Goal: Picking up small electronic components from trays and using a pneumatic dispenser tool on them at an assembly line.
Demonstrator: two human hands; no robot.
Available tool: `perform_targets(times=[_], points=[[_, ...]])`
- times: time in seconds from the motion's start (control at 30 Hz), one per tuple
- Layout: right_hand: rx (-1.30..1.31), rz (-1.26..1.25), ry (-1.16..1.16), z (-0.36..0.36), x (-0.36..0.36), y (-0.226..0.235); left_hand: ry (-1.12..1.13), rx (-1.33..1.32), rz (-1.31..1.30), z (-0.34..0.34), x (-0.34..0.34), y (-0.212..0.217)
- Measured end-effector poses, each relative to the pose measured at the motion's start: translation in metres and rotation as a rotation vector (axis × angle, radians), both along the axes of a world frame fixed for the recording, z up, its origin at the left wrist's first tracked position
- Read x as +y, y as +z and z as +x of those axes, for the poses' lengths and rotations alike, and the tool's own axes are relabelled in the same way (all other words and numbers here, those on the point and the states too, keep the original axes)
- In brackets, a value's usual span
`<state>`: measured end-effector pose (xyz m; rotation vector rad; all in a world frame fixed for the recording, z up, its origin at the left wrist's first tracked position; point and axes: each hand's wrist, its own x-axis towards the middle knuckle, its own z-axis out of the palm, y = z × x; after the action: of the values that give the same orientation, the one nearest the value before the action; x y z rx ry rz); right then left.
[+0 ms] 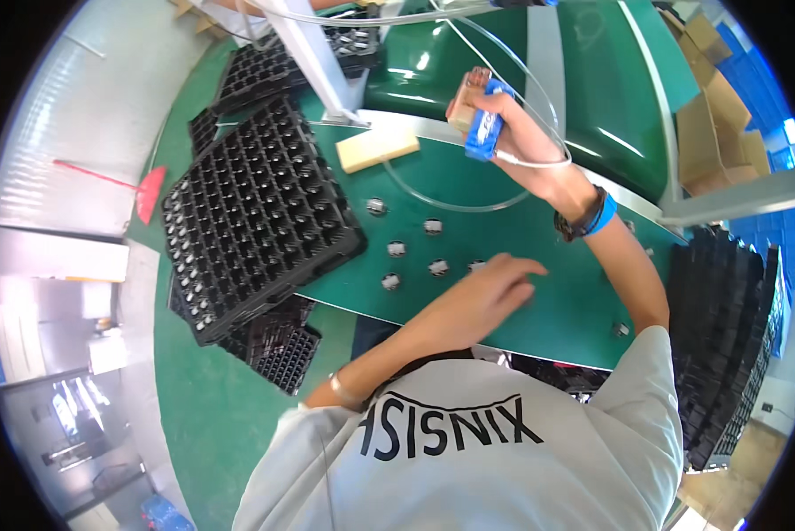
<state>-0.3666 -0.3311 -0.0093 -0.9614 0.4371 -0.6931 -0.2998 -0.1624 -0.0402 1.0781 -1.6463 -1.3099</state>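
Note:
In my raised right hand (526, 137) is a blue-and-tan hand tool (485, 119), its fingers wrapped round it above the far side of the green worktop (557, 310). A thin clear hose or cable runs from the tool; its exact kind I cannot make out. My left hand (486, 296) hovers low over the front middle, index finger stretched out and the others loosely bent, with nothing visible in it. Beside its knuckles lies a small round metal part (476, 265), partly covered by the hand. Several like it, such as one metal part (438, 267), lie scattered to the left.
A black compartment tray (265, 212) rests tilted at the left, overhanging the edge. Behind the parts sits a pale yellow block (377, 149). Stacked black trays (716, 327) stand at the right, with cardboard boxes (716, 133) beyond. A metal post (313, 57) rises at the back.

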Motion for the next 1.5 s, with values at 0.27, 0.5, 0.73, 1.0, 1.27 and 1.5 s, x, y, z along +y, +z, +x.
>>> perform_targets(times=[0.27, 0.5, 0.73, 1.0, 1.27, 1.5], points=[[-0.028, 0.181, 0.196, 0.048, 0.051, -0.012, 0.728, 0.498, -0.031, 0.106, 0.041, 0.015], [-0.013, 0.069, 0.289, 0.060, 0.086, -0.016, 0.639, 0.456, -0.331, 0.116, 0.041, 0.008], [0.037, -0.011, 0.277, 0.045, 0.090, -0.022, 0.619, 0.473, -0.365, 0.105, 0.037, 0.000], [0.020, 0.057, 0.223, 0.039, 0.099, -0.014, 0.686, 0.427, -0.465, 0.088, 0.033, -0.004], [0.047, -0.138, 0.103, 0.050, 0.056, -0.047, 0.854, 0.399, -0.337, 0.092, 0.034, -0.005], [0.502, -1.015, -0.250, 0.088, -0.024, -0.094, 0.983, 0.430, -0.254, 0.095, 0.045, -0.013]])
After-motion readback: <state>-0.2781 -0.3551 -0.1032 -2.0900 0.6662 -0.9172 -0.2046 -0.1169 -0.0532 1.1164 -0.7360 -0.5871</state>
